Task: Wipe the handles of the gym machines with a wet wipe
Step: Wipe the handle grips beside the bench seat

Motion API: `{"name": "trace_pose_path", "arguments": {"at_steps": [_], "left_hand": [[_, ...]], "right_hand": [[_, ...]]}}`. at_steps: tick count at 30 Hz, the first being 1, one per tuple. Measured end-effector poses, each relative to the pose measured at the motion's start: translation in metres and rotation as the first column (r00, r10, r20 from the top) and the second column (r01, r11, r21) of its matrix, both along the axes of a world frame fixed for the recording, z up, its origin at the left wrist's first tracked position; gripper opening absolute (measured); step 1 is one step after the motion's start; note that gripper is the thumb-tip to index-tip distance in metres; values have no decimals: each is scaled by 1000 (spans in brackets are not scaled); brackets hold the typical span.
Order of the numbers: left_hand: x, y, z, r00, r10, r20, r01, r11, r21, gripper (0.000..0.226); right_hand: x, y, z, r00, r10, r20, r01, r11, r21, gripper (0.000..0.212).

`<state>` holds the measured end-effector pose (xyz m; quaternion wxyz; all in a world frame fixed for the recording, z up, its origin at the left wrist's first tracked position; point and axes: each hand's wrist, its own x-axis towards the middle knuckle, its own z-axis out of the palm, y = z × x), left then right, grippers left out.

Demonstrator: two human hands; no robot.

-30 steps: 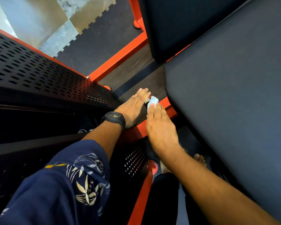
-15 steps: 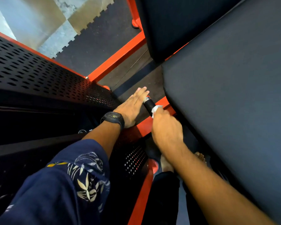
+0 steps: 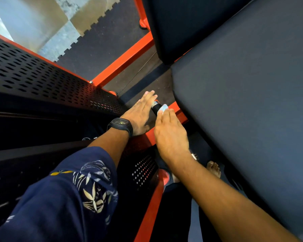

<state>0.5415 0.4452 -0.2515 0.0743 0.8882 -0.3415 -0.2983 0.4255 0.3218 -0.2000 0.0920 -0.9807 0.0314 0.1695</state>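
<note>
Beside the seat pad (image 3: 243, 102), right hand (image 3: 170, 135) uncurled, flat fingers (image 3: 166, 117) pressing wet wipe (image 3: 163, 107) up handle (image 3: 155, 106); left hand (image 3: 141, 113) stayed flat-open; wiping looked unfinished.

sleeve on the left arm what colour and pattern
Navy sleeve with a pale leaf print, clearest in the head view.
</note>
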Motion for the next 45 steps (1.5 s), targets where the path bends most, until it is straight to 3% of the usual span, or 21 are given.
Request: {"name": "trace_pose_path", "arguments": {"at_steps": [3, 6, 8, 10, 19, 25, 30, 36, 39, 42, 45], "left_hand": [[-1, -2, 0, 1000, 11, -6, -11, 1000, 6, 119], [0, -1, 1, 1000, -9, 25, 8, 1000, 20, 121], [-2, -1, -1, 1000, 8, 24, -8, 1000, -1, 120], [-8, -4, -1, 999, 33, 38, -33, 999, -13, 118], [-19, -5, 1, 996, 54, 72, -49, 996, -68, 111], [-18, -5, 3, 996, 46, 74, -42, 998, -56, 111], [-20, -8, 3, 995, 73, 61, -69, 996, -56, 112], [-20, -7, 1, 994, 78, 74, -74, 996, -58, 112], [-22, -9, 1, 994, 91, 63, -87, 994, -61, 112], [-19, -8, 2, 993, 102, 61, -98, 994, -55, 111], [-21, -8, 2, 995, 88, 49, -84, 993, -81, 104]], "right_hand": [[-1, -3, 4, 998, -11, -54, 11, 1000, -1, 60], [-14, -10, 15, 990, -112, -90, 122, 986, 112, 59], [9, -15, 8, 949, -292, -119, 314, 913, 261, 41], [25, -23, 5, 907, -363, -213, 415, 852, 318, 28], [21, -34, 12, 847, -427, -316, 523, 774, 356, 36], [5, -35, 19, 799, -499, -335, 592, 750, 294, 43], [-8, -27, 17, 910, -378, -173, 412, 873, 262, 28], [-43, -22, -3, 988, -104, 115, 88, 986, 140, 64], [-53, -21, -5, 993, 8, 116, -15, 998, 60, 59], [-70, -13, -3, 992, 125, 16, -123, 988, -92, 59], [-48, -7, -5, 989, 132, 66, -125, 987, -99, 53]]}}
